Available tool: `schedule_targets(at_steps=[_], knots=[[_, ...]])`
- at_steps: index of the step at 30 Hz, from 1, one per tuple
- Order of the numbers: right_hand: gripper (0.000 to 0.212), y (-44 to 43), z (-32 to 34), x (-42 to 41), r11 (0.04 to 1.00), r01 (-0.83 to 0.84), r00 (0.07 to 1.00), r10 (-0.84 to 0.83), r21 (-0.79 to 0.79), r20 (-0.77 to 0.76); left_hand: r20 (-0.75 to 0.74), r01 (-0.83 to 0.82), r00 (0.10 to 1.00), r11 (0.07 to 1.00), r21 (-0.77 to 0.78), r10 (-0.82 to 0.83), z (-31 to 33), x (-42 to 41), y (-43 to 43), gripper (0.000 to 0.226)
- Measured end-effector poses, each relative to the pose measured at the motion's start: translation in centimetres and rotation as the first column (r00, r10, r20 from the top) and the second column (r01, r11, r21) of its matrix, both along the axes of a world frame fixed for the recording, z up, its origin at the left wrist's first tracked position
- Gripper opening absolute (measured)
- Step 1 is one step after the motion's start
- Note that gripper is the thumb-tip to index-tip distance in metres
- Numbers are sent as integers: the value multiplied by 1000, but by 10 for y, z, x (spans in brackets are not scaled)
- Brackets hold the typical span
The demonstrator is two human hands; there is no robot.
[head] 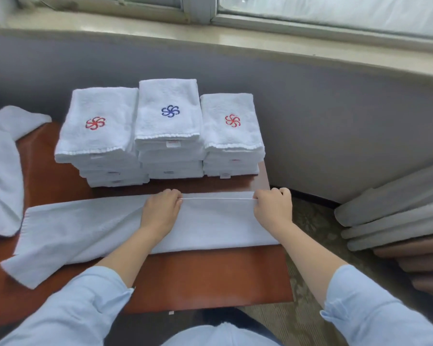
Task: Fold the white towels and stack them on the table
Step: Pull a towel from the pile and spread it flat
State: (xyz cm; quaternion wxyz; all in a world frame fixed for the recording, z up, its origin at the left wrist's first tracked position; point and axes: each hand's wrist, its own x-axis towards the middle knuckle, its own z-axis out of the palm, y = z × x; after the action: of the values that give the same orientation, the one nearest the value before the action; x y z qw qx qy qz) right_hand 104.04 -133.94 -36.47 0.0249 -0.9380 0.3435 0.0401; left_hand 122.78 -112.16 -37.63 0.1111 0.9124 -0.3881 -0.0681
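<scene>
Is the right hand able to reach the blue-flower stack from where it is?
Probably yes. The right hand pinches the far edge of the long towel, just short of the blue-flower stack, with only a strip of table between; it would need to let go first.

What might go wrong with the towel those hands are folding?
The long left end of the towel lies crooked, so the fold may come out uneven. The left hand and right hand pinch its far edge close to the left stack, which looks staggered; a push forward might bump it.
</scene>
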Motion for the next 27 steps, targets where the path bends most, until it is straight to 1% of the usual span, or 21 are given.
schedule_targets(at_steps=[1, 2, 3, 4, 6, 7, 8, 10, 11, 12, 17, 21, 24, 27], knots=[[32, -5, -6, 4, 1000, -25, 999, 24, -1, -43, -15, 12, 1000, 999, 38, -12, -6, 5, -6, 18], [36, -7, -10, 8, 999, -47, 997, 47, 2, -53, -35, 24, 999, 997, 74, -21, -13, 9, -10, 19], [40, -6, -13, 10, 996, -87, 996, 87, 9, -9, -52, 30, 998, 995, 99, -25, -19, 11, -13, 19], [43, -3, -16, 12, 989, -142, 987, 138, 35, 87, -62, 30, 998, 993, 112, -23, -24, 12, -15, 19], [47, 8, -25, 15, 959, -262, 931, 222, 105, 288, -60, 5, 998, 994, 112, 2, -32, 12, -18, 17], [48, 15, -30, 15, 938, -308, 913, 246, 157, 325, -54, -10, 998, 994, 106, 16, -34, 11, -19, 16], [50, 22, -36, 15, 913, -334, 917, 259, 232, 302, -49, -19, 999, 995, 100, 24, -35, 10, -19, 15], [58, 33, -50, 10, 880, -337, 941, 297, 335, 165, -44, -25, 999, 996, 84, 29, -36, 9, -19, 15], [60, 36, -58, 7, 880, -332, 943, 311, 340, 117, -45, -24, 999, 997, 78, 28, -36, 8, -19, 15], [60, 36, -63, 4, 883, -336, 942, 321, 328, 99, -47, -24, 999, 997, 78, 28, -37, 8, -18, 16], [62, 35, -66, 7, 898, -338, 939, 340, 283, 44, -92, -8, 996, 992, 125, 20, -34, 9, -16, 26], [62, 45, -55, 20, 904, -292, 956, 271, 314, 107, -144, 34, 989, 993, 114, -18, -27, 8, 0, 48], [57, 62, -43, 39, 862, -380, 924, 336, 336, 182, -139, 16, 990, 992, 125, 1, -21, 8, 30, 59], [52, 89, -37, 59, 798, -466, 883, 395, 382, 253, -126, -49, 990, 993, 112, 64, -15, 11, 69, 60]])
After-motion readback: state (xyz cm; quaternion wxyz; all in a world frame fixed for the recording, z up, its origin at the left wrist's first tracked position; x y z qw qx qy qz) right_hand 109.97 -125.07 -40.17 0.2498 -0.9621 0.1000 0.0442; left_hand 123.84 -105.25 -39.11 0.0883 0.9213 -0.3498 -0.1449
